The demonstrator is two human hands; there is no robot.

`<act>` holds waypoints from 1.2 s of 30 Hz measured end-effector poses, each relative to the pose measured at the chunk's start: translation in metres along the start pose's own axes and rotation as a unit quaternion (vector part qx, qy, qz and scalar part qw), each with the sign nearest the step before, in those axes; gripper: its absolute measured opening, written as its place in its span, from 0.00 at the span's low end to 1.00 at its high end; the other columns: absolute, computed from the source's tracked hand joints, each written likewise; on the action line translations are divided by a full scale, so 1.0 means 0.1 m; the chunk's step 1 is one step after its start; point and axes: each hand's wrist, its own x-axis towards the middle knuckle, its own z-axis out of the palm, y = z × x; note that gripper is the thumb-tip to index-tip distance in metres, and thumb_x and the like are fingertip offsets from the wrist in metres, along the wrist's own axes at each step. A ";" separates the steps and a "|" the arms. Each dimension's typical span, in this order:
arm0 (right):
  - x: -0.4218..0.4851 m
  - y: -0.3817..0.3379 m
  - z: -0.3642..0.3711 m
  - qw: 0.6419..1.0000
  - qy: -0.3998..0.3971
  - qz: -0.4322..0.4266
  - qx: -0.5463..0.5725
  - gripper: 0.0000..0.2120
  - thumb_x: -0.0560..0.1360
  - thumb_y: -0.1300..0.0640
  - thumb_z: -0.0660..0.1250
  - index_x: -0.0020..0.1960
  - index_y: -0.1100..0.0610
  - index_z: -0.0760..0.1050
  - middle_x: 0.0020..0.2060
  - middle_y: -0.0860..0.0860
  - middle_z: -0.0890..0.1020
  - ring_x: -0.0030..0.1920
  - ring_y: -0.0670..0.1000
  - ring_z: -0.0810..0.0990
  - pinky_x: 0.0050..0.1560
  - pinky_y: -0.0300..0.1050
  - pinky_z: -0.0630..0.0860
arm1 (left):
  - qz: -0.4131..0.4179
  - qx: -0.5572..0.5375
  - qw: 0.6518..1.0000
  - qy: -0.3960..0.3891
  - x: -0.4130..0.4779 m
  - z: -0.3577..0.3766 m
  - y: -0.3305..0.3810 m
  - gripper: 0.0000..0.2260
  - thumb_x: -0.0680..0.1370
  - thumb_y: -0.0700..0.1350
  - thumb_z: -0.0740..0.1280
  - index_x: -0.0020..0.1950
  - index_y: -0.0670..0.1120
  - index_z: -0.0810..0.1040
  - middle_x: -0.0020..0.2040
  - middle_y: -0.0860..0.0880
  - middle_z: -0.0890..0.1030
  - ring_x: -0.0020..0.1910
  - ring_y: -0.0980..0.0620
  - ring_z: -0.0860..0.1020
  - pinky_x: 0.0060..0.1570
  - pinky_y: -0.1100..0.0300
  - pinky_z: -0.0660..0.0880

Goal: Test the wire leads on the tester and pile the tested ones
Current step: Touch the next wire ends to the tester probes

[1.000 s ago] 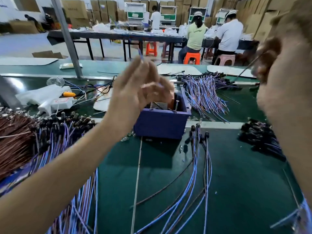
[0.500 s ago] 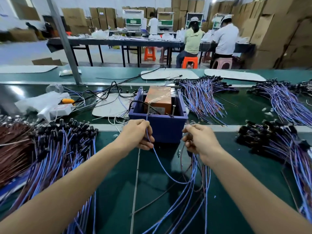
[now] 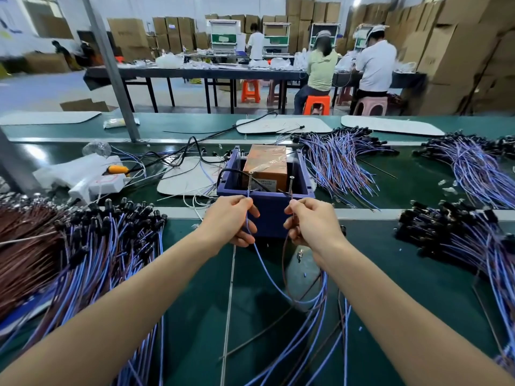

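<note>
The tester is a blue box [image 3: 267, 203] with an orange block [image 3: 266, 162] inside and two upright metal pins at its front rim. My left hand [image 3: 232, 220] pinches the blue wire [image 3: 264, 270] of one lead, its tip up at the left pin [image 3: 250, 181]. My right hand [image 3: 313, 224] pinches the brown wire [image 3: 284, 263] of the same lead just below the right pin [image 3: 291, 185]. The lead hangs in a loop between my hands. More blue leads [image 3: 312, 330] lie on the green table under my right forearm.
A big pile of leads with black ends [image 3: 111, 246] lies at the left beside brown wires [image 3: 25, 246]. Other piles lie at the right [image 3: 457, 240] and behind the tester [image 3: 342, 162], [image 3: 473, 165]. A white device [image 3: 83, 176] and loose cables sit back left. People work at a far table.
My hands came down from in front of the camera to the front of the tester, each pinching one wire end. Since half a second ago they lifted the ends to the pins.
</note>
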 end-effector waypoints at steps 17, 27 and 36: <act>0.03 0.04 0.04 1.000 0.005 0.013 -0.014 0.14 0.81 0.57 0.59 0.38 0.58 0.73 0.24 0.50 0.75 0.19 0.46 0.68 0.22 0.35 0.66 | 0.000 0.019 1.000 -0.004 0.00 -0.03 -0.01 0.15 0.83 0.47 0.55 0.44 0.43 0.77 0.28 0.45 0.78 0.21 0.50 0.77 0.22 0.63 0.73; -0.13 0.19 -0.28 0.980 -0.121 -0.073 -0.140 0.35 0.77 0.34 0.54 0.32 0.61 0.81 0.27 0.57 0.82 0.20 0.49 0.72 0.23 0.39 0.66 | 0.037 0.193 0.919 -0.343 -0.29 -0.49 -0.04 0.21 0.71 0.36 0.57 0.52 0.52 0.84 0.49 0.54 0.84 0.35 0.53 0.79 0.33 0.61 0.77; 0.15 0.59 -0.54 0.854 0.069 -0.004 -0.516 0.13 0.72 0.47 0.71 0.48 0.56 0.74 0.50 0.57 0.80 0.53 0.60 0.79 0.46 0.47 0.73 | 0.108 0.248 0.871 -0.410 -0.53 -1.00 -0.15 0.25 0.76 0.28 0.59 0.57 0.55 0.83 0.54 0.55 0.83 0.42 0.55 0.79 0.40 0.62 0.73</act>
